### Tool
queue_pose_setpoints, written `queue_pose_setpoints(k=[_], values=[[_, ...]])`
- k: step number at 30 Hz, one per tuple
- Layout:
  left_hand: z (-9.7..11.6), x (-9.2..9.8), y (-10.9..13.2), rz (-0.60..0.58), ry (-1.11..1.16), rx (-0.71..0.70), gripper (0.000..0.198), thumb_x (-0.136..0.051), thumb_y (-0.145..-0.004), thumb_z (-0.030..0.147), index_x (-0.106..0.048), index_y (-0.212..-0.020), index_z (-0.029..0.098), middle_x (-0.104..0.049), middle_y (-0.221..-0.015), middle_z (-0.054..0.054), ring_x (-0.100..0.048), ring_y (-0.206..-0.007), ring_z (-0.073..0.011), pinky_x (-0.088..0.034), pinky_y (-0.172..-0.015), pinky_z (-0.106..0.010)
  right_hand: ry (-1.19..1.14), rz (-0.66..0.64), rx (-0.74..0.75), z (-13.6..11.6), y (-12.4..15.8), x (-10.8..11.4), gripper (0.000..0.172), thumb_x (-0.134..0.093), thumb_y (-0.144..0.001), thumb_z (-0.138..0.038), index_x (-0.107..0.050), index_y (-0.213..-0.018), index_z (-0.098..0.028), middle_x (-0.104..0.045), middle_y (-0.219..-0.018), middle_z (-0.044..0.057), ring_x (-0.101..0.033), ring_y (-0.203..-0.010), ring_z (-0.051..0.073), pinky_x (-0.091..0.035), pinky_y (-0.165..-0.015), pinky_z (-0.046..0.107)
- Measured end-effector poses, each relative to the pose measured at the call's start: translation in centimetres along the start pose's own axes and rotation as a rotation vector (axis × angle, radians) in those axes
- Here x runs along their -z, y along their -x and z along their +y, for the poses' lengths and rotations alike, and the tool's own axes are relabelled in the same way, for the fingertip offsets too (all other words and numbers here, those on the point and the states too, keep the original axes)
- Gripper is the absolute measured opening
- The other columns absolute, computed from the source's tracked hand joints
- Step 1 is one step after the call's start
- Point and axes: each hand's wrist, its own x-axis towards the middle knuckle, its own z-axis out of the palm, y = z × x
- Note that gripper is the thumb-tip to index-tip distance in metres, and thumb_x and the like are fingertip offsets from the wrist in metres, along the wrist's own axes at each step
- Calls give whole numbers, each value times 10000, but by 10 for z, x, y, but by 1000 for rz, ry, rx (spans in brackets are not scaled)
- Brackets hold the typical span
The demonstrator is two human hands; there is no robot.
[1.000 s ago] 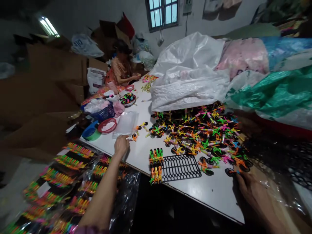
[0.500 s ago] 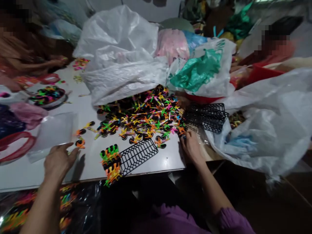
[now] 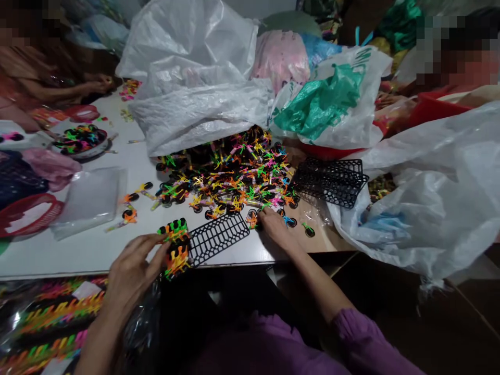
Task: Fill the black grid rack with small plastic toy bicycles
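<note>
Where the left hand [image 3: 130, 265] meets the rack [image 3: 219, 239]: its fingers [image 3: 146, 242] are half bent, a gap left between them and the thumb, at the left end of the clipped toy bicycles [image 3: 178, 255]; whether they grip one I cannot tell.
Right hand [image 3: 276, 229]: fingers bent together, tips at the near edge of the heap; they hide whatever may be pinched, so a hold cannot be told.
Black rack: a plastic grid lying slantwise near the desk [image 3: 101, 255] edge, between the two hands; green and orange toy bicycles fill its left end, and the bars to the right are bare.
Beside the right fingers: an orange toy bicycle [image 3: 252, 221] just left, a blue one [image 3: 289, 221] just right, a green one [image 3: 309, 229] farther right.
Heap [image 3: 234, 179]: many-coloured toy bicycles with black wheels, beyond the rack.
Strays: a few orange and yellow toy bicycles [image 3: 129, 215], left of the heap.
Spare racks [image 3: 332, 179]: stacked black grids, right of the heap.
Left side of the desk: clear plastic bags [image 3: 88, 200], a red basket [image 3: 54, 208], and a bowl [image 3: 91, 152] of coloured pieces farther off.
Far side: a big white sack [image 3: 203, 109] behind the heap, a green-and-white bag [image 3: 324, 109] to its right.
Right side: a second white sack [image 3: 437, 192], slumped open.
Below the desk, near left: rows of packed toys [image 3: 58, 312].
Co-workers: one person [image 3: 35, 78] far left, another [image 3: 469, 62] far right.
</note>
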Motion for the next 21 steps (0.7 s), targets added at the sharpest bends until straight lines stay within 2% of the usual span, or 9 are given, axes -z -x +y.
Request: queue_pose_setpoints(k=[4,7,10,13,15,17,19,21], values=[[1,9,-9,38,29,113,258,-471,-837,373,-626,-943,197,-645,-936,-34,-603,-788,-158,-460,-567,-243,-78,-47,-18,9,8,4,191,-386,-851,-95,-550,-940,-133,-554,-953,107,-528,-760,168,-360,-657,252],[4,6,-12,41,99,149,265,-465,-836,359,-630,-949,185,-642,-932,-35,-595,-787,-148,-462,-575,-230,-366,55,20,4,7,10,146,-411,-872,-200,-539,-904,-140,-569,-829,63,-518,-697,149,-359,-630,240],[4,-8,-14,16,93,129,271,-452,-845,344,-626,-964,174,-632,-938,-46,-588,-833,-158,-480,-727,-270,-823,195,88,-27,-4,13,179,-426,-859,-298,-526,-917,-161,-554,-747,4,-491,-628,119,-356,-578,215],[1,-20,-18,-85,35,55,263,-439,-855,321,-624,-958,165,-621,-936,-62,-567,-901,-187,-452,-829,-320,-1095,156,172,-78,-21,6,203,-489,-799,-290,-532,-955,-166,-554,-739,-17,-486,-610,106,-359,-552,199],[-1,-20,-19,-122,7,25,253,-434,-861,306,-624,-950,165,-616,-935,-65,-558,-905,-192,-445,-832,-325,-1120,42,233,-107,-29,-5,200,-531,-769,-268,-559,-939,-166,-574,-758,-13,-512,-646,111,-380,-590,205],[-4,-12,-16,-76,-14,31,249,-437,-863,305,-618,-962,166,-611,-940,-64,-554,-900,-190,-444,-824,-320,-1065,-45,220,-126,-29,-16,164,-561,-754,-258,-591,-883,-162,-595,-778,2,-535,-694,126,-396,-642,223],[-4,-1,-6,-23,-9,44,246,-452,-862,314,-608,-984,169,-607,-938,-58,-554,-894,-182,-444,-821,-313,-1022,-78,149,-135,-22,-25,143,-570,-760,-270,-604,-843,-159,-605,-775,14,-546,-717,138,-404,-666,235],[-1,9,7,-70,41,19,236,-465,-861,318,-596,-1003,183,-605,-951,-49,-553,-914,-172,-443,-834,-303,-1023,-67,100,-139,-13,-31,148,-562,-781,-283,-604,-856,-162,-608,-789,21,-551,-736,143,-412,-677,237]])
